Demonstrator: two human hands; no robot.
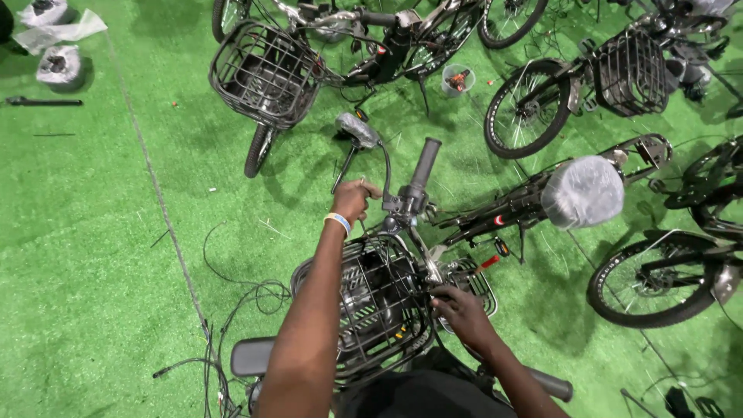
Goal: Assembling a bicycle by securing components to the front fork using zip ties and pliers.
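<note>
Two hands work on one bicycle with a black wire basket (379,310). The left hand (354,199) is closed around the brake lever clamp, just left of the upright handlebar grip (425,162). The right hand (458,306) sits below and to the right of it, fingers pinched together on the stem and cables beside the basket's rim; what they pinch is hidden.

Loose cables (232,310) trail on the green turf left of the left forearm, so a foot or the wheel could snag them and jerk the bike. With both hands busy, the frame could tip toward the bikes near the right hand, and the fingers by the basket wire could get nipped.

Far up and left of the left hand lie plastic-wrapped bundles (58,66), grey under clear film. Right of the right hand, a saddle (582,191) wears clear plastic wrap. No labels show clearly.
</note>
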